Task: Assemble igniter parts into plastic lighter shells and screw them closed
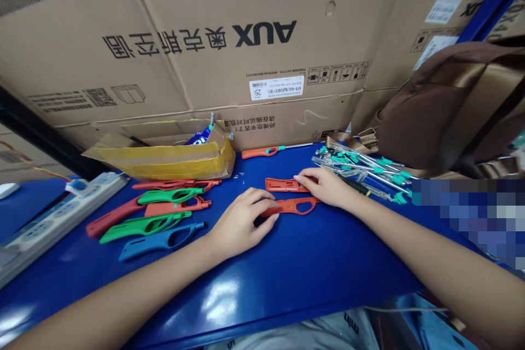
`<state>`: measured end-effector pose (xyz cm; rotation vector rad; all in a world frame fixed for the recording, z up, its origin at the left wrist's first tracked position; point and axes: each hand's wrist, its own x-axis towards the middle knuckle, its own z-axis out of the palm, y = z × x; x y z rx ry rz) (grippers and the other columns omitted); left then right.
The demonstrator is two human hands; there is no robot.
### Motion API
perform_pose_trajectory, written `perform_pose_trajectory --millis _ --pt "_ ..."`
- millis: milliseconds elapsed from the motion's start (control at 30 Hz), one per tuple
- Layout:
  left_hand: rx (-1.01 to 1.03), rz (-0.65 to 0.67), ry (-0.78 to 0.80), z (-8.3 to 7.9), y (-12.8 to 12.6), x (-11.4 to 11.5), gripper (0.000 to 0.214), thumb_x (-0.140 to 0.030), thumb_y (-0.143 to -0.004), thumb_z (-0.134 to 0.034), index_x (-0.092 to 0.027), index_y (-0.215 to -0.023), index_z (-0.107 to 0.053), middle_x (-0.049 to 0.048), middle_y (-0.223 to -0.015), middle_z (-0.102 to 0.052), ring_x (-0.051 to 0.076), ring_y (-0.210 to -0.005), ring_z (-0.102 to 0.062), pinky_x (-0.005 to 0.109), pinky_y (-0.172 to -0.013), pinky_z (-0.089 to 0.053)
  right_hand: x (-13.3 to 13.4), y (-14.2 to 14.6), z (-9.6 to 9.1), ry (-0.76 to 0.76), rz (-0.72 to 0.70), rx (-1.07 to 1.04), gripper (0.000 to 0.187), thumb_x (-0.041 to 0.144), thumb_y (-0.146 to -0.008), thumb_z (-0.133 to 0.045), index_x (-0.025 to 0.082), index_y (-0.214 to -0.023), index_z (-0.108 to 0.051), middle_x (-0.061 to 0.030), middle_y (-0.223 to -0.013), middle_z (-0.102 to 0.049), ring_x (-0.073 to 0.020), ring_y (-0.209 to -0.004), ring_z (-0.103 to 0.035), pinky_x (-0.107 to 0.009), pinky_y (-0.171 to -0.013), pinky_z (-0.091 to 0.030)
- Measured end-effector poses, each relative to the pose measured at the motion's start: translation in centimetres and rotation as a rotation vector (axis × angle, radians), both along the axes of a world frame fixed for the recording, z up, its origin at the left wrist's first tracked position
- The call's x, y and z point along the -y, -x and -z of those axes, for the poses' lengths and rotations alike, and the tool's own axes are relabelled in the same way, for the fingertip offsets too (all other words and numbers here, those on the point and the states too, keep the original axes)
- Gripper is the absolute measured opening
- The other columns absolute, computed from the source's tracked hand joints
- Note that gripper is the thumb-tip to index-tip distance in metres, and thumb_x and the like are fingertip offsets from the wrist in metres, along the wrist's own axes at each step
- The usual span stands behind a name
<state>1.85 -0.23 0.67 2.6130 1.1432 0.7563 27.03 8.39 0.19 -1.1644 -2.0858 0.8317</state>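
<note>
Two orange-red lighter casing halves lie side by side on the blue table. My left hand (246,220) has its thumb and fingers around the handle end of the nearer casing half (290,206), which has a trigger loop at its right end. The farther casing half (279,185) shows its hollow inner side. Its right end is pinched by my right hand (324,186), whose fingers partly cover it. Left of my left hand lie several casing pieces: red ones (117,216), green ones (143,225) and a blue one (158,241).
Metal lighter rods with teal ends (369,167) are heaped at right, near a brown backpack (447,104). An orange lighter with a rod (262,152) lies at the back. A yellow-taped carton (176,158) and a power strip (45,219) stand at left. Large cardboard (205,76) rises behind.
</note>
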Motion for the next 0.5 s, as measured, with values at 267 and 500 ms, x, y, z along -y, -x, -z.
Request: perform_pose_trajectory --millis 267,500 --pt "0.074 -0.046 0.049 1.4 1.0 -1.2 0.030 -0.015 -0.097 -0.049 -0.017 -0.117 -0.071 0.0101 -0.116 -0.070 0.024 -0.107 -0.062 0.044 -0.100 -0.051 0.3 -0.9 -1.7 0.245 -0.172 -0.063 0.047 0.060 -0.090 -0.058 0.016 -0.099 -0.070 -0.0022 -0.076 -0.068 -0.0122 -0.059 -0.056 -0.024 -0.053 -0.044" --pt "0.151 -0.032 0.097 0.6 1.1 -0.8 0.036 -0.017 -0.101 -0.037 -0.017 -0.123 -0.066 0.0103 -0.120 -0.070 0.024 -0.113 -0.061 0.043 -0.102 -0.049 2.4 0.0 -1.5 -0.086 -0.387 0.184 0.017 0.035 -0.092 -0.067 0.019 -0.088 -0.073 -0.0025 -0.083 -0.071 -0.0137 -0.069 -0.059 -0.027 -0.064 -0.046"
